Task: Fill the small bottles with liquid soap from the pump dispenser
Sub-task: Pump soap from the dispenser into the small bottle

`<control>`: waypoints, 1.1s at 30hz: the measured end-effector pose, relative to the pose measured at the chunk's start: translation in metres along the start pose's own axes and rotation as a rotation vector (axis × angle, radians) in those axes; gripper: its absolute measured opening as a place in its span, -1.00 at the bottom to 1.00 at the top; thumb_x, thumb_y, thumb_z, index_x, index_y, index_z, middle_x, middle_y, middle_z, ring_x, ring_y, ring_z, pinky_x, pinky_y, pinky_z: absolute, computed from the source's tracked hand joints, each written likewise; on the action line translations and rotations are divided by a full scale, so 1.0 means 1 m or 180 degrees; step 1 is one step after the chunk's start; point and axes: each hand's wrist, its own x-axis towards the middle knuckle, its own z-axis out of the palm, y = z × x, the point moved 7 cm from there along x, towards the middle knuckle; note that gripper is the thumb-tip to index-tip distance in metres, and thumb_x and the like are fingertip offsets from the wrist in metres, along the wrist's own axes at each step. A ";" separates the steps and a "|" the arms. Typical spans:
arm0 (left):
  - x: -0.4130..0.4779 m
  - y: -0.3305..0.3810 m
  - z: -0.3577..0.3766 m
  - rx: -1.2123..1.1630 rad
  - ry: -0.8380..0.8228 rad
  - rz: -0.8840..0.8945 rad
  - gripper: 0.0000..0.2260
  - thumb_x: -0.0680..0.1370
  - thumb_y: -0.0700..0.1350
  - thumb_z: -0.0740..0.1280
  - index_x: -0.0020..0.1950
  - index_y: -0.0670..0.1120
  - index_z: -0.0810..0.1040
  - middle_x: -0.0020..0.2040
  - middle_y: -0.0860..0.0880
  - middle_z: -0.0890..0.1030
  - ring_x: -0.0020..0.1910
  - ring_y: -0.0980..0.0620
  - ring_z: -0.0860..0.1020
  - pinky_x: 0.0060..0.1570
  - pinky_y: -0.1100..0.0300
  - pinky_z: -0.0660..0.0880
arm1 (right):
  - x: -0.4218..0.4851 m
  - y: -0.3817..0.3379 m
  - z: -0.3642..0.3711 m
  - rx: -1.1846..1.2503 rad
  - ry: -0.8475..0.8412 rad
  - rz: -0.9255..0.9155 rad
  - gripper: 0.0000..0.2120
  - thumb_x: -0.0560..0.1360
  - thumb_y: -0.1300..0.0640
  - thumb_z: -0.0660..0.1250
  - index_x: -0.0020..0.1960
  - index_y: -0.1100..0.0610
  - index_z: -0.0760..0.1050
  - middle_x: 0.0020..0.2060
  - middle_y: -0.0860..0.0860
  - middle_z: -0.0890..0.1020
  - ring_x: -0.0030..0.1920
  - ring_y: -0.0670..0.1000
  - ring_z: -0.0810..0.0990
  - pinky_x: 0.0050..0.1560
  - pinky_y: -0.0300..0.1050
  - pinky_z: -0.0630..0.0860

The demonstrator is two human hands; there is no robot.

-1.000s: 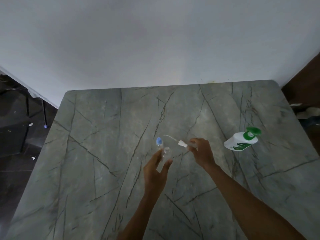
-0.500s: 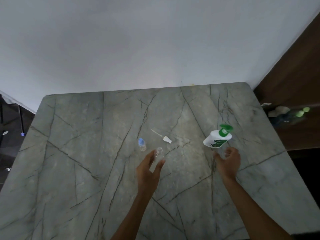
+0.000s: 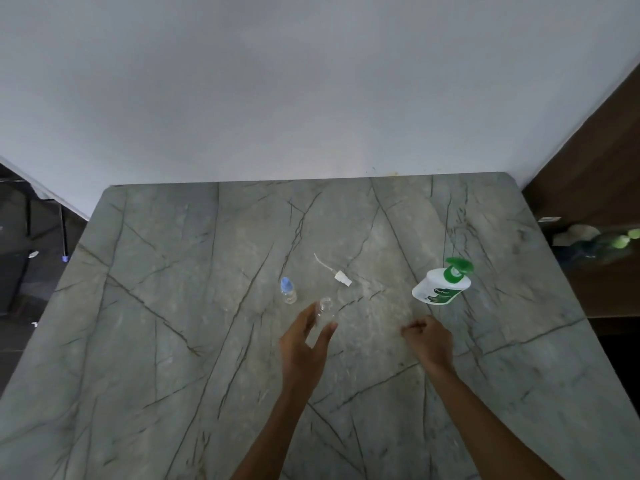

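Standing uncapped near the middle of the table (image 3: 173,341), the clear small bottle (image 3: 326,306) was pinched between thumb and fingers of the left hand (image 3: 304,344). Its contents were hard to make out, as were those of the blue-capped bottle (image 3: 287,291) beside it. The white, green-topped pump dispenser (image 3: 441,285) stood to the right, near the curled, empty right hand (image 3: 429,341).

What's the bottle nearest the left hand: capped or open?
Open. The bottle shows a bare round mouth; a white spray cap lies apart behind it.

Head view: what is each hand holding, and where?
The left hand pinches the small clear uncapped bottle by its lower body; the curled right hand holds nothing.
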 end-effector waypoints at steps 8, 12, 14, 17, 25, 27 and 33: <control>0.001 0.001 0.001 0.0130 0.0016 0.0030 -0.60 0.47 0.13 0.37 0.26 0.01 0.53 0.12 0.25 0.59 0.11 0.25 0.58 0.13 0.26 0.53 | 0.012 -0.005 -0.056 0.0885 0.1579 -0.0240 0.06 0.09 0.06 0.70 0.41 0.32 0.22 0.31 0.28 0.35 0.30 0.26 0.33 0.23 0.18 0.44; -0.002 -0.003 0.002 0.0150 0.0041 -0.0047 -0.57 0.46 0.14 0.38 0.27 0.00 0.52 0.12 0.26 0.58 0.12 0.30 0.56 0.15 0.26 0.53 | 0.035 -0.008 -0.079 0.1167 0.1304 -0.0477 0.14 0.09 0.14 0.70 0.48 0.26 0.12 0.40 0.22 0.26 0.35 0.20 0.35 0.33 0.14 0.40; -0.004 -0.004 0.004 0.0121 0.0052 -0.0069 -0.57 0.46 0.09 0.41 0.28 -0.04 0.54 0.15 0.18 0.61 0.14 0.28 0.57 0.16 0.23 0.54 | 0.042 -0.014 -0.081 0.1063 0.0985 -0.0642 0.09 0.14 0.19 0.68 0.50 0.22 0.12 0.42 0.18 0.26 0.36 0.15 0.36 0.29 0.03 0.42; -0.007 0.001 0.005 0.0075 0.0080 -0.0039 -0.65 0.47 -0.03 0.45 0.24 0.01 0.54 0.13 0.21 0.61 0.12 0.29 0.58 0.15 0.30 0.52 | 0.049 -0.017 -0.081 0.0885 0.0723 -0.0990 -0.02 0.16 0.22 0.67 0.44 0.20 0.24 0.37 0.14 0.39 0.30 0.13 0.45 0.21 0.05 0.48; -0.013 0.009 0.008 0.0030 0.0098 0.0013 -0.66 0.47 -0.04 0.45 0.23 0.10 0.51 0.12 0.27 0.59 0.13 0.28 0.58 0.14 0.33 0.51 | 0.044 0.006 -0.081 0.0507 0.1185 -0.0307 -0.28 0.15 0.31 0.64 0.20 0.33 0.36 0.14 0.28 0.47 0.08 0.26 0.50 -0.02 0.06 0.45; -0.016 0.009 0.008 0.0044 0.0127 0.0022 -0.65 0.47 -0.02 0.44 0.23 0.10 0.50 0.13 0.26 0.59 0.13 0.28 0.58 0.14 0.30 0.52 | 0.022 0.008 -0.067 0.0206 0.1192 -0.0289 -0.51 0.23 0.33 0.56 0.07 0.30 0.44 0.01 0.25 0.54 0.00 0.26 0.54 -0.10 0.03 0.46; -0.018 0.009 0.009 0.0064 0.0139 -0.0037 -0.65 0.47 -0.01 0.42 0.24 0.12 0.51 0.14 0.25 0.60 0.15 0.28 0.56 0.17 0.28 0.51 | 0.012 -0.071 0.013 0.0302 -0.0022 -0.1587 -0.67 0.40 0.26 0.47 0.13 0.22 0.49 -0.03 0.06 0.51 -0.13 0.05 0.53 -0.16 -0.15 0.43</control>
